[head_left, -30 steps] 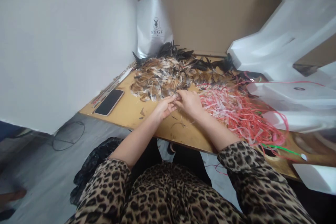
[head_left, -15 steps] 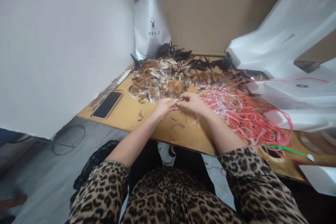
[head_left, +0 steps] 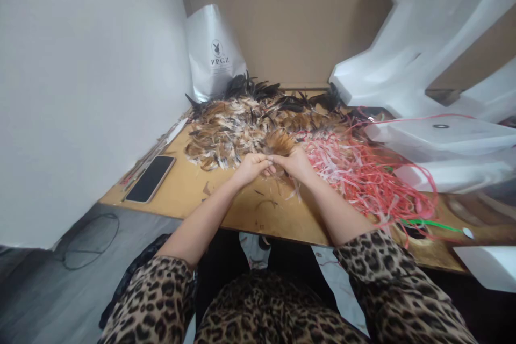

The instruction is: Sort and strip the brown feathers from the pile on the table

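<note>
A heap of brown, white and black feathers (head_left: 242,123) covers the far part of the wooden table (head_left: 226,204). My left hand (head_left: 252,166) and my right hand (head_left: 296,164) meet at the heap's near edge, fingertips pinched together. My right hand grips a small fan-shaped bunch of brown feathers (head_left: 280,142) by its base, and my left hand's fingers are closed on the same spot. A tangle of red and pink plastic strips (head_left: 363,172) lies just right of my right hand.
A black phone (head_left: 150,186) lies at the table's left edge by the white wall. A grey bag marked PPGZ (head_left: 215,54) stands behind the feathers. White foam pieces (head_left: 435,134) fill the right side. A green strip (head_left: 431,223) lies near the front edge.
My hands have drawn slightly nearer and lifted a small bunch of brown feathers at the heap's edge. The camera has shifted, so everything sits further left in view.
</note>
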`<act>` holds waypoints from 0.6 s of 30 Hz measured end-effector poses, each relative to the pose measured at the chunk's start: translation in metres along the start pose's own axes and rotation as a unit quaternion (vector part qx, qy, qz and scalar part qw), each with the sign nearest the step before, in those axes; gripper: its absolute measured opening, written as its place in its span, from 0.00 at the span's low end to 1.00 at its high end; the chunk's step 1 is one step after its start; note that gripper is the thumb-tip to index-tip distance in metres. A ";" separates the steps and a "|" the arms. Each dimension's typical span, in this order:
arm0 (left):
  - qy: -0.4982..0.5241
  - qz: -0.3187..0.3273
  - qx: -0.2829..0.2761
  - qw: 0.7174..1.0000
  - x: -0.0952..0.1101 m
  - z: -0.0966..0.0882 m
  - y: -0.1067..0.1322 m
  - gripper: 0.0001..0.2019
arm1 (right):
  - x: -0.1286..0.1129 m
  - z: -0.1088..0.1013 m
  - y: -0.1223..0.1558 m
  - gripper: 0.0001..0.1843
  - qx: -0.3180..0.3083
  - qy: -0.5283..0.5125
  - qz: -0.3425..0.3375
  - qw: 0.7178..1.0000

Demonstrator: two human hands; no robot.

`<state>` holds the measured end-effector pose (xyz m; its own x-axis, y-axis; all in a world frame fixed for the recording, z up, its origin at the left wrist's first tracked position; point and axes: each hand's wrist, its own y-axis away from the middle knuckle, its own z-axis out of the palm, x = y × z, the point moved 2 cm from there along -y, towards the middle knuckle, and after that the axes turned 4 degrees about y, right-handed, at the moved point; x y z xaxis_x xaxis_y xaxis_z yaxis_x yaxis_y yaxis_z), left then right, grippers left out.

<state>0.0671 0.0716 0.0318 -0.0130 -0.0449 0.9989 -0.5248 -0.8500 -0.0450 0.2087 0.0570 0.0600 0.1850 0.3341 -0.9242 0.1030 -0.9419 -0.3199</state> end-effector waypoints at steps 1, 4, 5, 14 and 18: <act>0.004 0.001 0.001 1.000 -0.002 0.000 -0.002 0.16 | 0.000 0.000 0.000 0.15 0.008 -0.006 -0.002 1.000; 0.015 -0.001 -0.002 1.000 -0.008 0.000 -0.005 0.17 | 0.003 0.001 -0.002 0.16 0.011 -0.015 -0.004 1.000; 0.017 -0.002 -0.003 1.000 -0.010 0.000 -0.005 0.17 | 0.004 0.002 -0.002 0.16 0.006 -0.017 -0.002 1.000; 0.090 -0.053 -0.094 0.990 -0.007 -0.010 0.008 0.19 | 0.002 0.009 0.000 0.17 -0.048 -0.038 0.041 0.997; 0.099 -0.084 -0.098 0.987 -0.010 -0.014 0.009 0.17 | 0.003 0.012 0.001 0.16 -0.058 -0.051 0.075 0.994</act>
<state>0.0507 0.0712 0.0213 -0.0684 0.2077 0.9758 -0.6875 -0.7186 0.1048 0.1981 0.0570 0.0546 0.1075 0.1792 -0.9779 0.1941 -0.9685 -0.1562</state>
